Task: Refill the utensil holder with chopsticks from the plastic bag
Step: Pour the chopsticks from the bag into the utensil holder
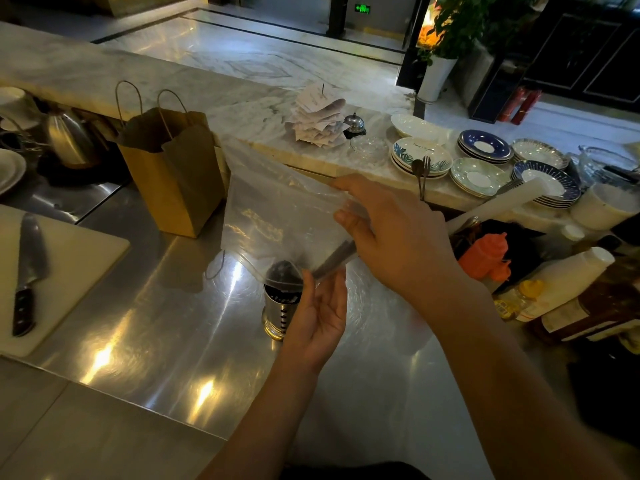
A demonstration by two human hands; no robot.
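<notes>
A clear plastic bag (277, 209) hangs over the steel counter, its lower corner pointing down into a perforated metal utensil holder (278, 311). Dark chopsticks (337, 258) lie inside the bag near that corner, slanting toward the holder's mouth. My right hand (391, 233) grips the bag's right edge from above, thumb and fingers pinching the plastic. My left hand (323, 317) sits just right of the holder, palm up, fingertips pinching the bag's lower corner. The holder's inside looks dark; I cannot tell what it contains.
A brown paper bag (173, 174) stands behind left. A knife (27, 271) lies on a white cutting board (79, 261) at the left. Stacked plates (481, 174), a bell (354, 124) and receipts sit on the marble ledge. Sauce bottles (561, 285) crowd the right.
</notes>
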